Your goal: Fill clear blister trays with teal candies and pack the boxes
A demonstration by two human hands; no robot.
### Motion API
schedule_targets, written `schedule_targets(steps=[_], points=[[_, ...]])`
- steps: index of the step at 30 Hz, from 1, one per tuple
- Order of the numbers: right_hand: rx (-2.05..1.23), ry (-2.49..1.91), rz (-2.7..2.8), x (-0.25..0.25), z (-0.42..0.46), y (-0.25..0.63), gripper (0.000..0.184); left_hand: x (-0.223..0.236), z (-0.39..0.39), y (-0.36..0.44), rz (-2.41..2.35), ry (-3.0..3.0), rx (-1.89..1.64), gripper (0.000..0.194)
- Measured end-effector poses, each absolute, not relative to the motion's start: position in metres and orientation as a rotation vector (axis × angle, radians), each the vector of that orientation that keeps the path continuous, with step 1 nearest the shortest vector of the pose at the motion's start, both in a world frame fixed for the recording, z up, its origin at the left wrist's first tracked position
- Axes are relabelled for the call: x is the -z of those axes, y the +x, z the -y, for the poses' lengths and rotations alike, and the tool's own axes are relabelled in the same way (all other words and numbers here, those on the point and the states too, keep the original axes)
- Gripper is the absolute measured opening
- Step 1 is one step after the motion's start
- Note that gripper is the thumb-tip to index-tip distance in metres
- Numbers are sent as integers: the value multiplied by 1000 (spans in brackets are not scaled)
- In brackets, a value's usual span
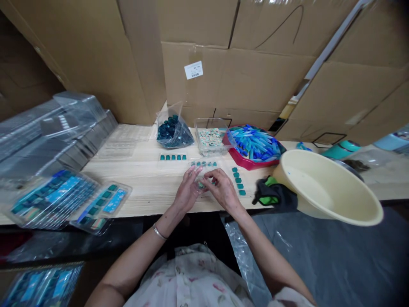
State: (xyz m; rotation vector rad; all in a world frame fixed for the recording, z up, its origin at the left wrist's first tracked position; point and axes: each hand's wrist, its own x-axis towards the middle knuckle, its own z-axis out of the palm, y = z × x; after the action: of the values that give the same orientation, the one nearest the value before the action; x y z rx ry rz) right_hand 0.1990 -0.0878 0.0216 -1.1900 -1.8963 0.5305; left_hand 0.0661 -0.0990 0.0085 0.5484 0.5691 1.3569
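Note:
At the middle of the table's near part, my left hand (185,192) is closed on the left side of a clear plastic tray (193,163). A row of teal pieces (204,164) shows along the far side of that tray. My right hand (223,189) is over the tray's near end, thumb and fingertips pinched together close to the left fingers. Whatever is in that pinch is too small to make out. Just right of this hand stands a column of teal square pieces (237,181). Beyond the hands, another clear tray (173,157) holds a row of teal pieces.
Behind are a bag of dark teal pieces (169,130), a clear box of pale bits (211,138) and a red tray (244,163) heaped with blue pieces. A cream basin (329,183) overhangs the right edge. Filled packs (54,198) and stacked clear trays (60,132) lie left.

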Motion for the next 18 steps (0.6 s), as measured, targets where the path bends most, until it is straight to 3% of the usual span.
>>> schedule_targets(steps=[9, 18], points=[[-394, -1227, 2099, -27, 89, 199, 11, -10, 100, 68, -642, 539, -1328, 39], [20, -1367, 2353, -43, 106, 197, 14, -15, 96, 81, -722, 667, -1334, 42]])
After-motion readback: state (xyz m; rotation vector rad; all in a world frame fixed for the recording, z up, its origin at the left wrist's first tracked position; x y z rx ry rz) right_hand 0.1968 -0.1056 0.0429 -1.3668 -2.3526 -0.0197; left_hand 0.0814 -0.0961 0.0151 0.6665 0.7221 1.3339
